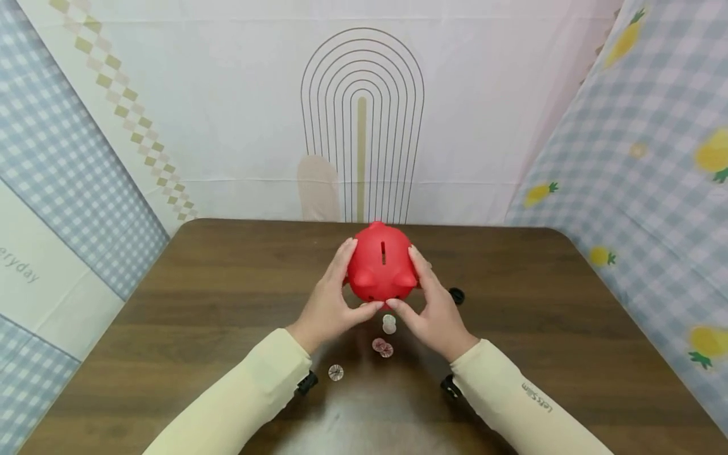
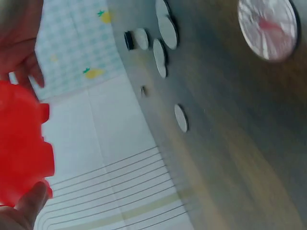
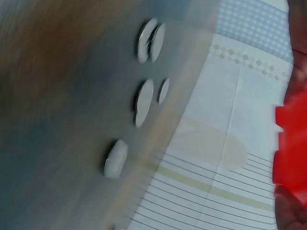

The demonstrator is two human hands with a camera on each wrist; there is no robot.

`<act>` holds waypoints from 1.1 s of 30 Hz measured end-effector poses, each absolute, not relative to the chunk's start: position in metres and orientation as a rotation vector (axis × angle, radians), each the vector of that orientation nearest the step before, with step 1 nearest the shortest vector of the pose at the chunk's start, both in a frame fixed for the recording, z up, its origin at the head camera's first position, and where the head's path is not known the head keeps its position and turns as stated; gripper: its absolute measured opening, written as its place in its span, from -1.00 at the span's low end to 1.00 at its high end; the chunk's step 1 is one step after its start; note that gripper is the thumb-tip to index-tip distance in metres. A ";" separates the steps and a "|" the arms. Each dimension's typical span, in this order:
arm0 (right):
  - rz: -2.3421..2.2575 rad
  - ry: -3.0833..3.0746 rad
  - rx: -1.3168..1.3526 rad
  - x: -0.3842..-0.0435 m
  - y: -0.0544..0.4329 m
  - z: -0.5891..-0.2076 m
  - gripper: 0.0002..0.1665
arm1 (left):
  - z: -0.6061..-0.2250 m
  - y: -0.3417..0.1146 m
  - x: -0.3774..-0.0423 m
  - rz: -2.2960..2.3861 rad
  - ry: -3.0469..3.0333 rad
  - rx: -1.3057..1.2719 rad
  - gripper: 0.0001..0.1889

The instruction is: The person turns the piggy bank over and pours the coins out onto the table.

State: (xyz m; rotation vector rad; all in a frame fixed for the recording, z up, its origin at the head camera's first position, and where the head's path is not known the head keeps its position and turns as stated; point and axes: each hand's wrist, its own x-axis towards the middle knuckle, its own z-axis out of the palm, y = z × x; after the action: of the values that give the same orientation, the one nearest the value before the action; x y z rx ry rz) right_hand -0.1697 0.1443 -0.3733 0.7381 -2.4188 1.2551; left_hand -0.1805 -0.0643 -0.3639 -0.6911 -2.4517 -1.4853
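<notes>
A red piggy bank is held up off the table between two hands, its coin slot facing up and its ears toward the person. The left hand grips its left side, and the right hand grips its right side. Both thumbs meet at the near face. Seen from the left wrist, the bank's stubby feet hang free of the tabletop. Below it lie coins: two silvery ones, a reddish pair and a single coin by the left wrist.
A small round black piece lies on the brown wooden table, right of the bank. Printed cloth hangs behind the table and along both sides. In the right wrist view several coins are spread over the wood.
</notes>
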 end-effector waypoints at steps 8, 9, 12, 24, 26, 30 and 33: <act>1.355 -2.553 0.641 -0.167 0.147 -0.376 -0.04 | -0.365 -0.063 -0.177 -1.559 -2.617 -0.564 -0.05; 1.299 -2.494 0.696 -0.166 0.147 -0.376 -0.01 | -0.365 -0.063 -0.176 -1.521 -2.563 -0.621 -0.02; 1.228 -2.398 0.756 -0.168 0.147 -0.375 -0.01 | -0.361 -0.062 -0.178 -1.437 -2.480 -0.671 -0.01; 1.220 -2.402 0.733 -0.171 0.147 -0.377 -0.04 | -0.363 -0.058 -0.180 -1.461 -2.475 -0.641 -0.01; 1.309 -2.497 0.657 -0.172 0.147 -0.378 -0.07 | -0.363 -0.055 -0.183 -1.531 -2.561 -0.574 -0.06; 1.396 -2.603 0.531 -0.170 0.147 -0.382 -0.08 | -0.367 -0.053 -0.185 -1.640 -2.632 -0.476 -0.09; 1.238 -2.373 0.734 -0.169 0.148 -0.385 -0.03 | -0.369 -0.056 -0.180 -1.494 -2.430 -0.686 -0.01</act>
State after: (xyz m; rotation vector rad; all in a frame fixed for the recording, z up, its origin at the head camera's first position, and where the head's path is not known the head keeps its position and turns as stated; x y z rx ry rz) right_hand -0.1690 0.1477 -0.3855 0.7339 -2.3726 1.2376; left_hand -0.1804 -0.0558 -0.3694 -0.6861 -2.4305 -1.4943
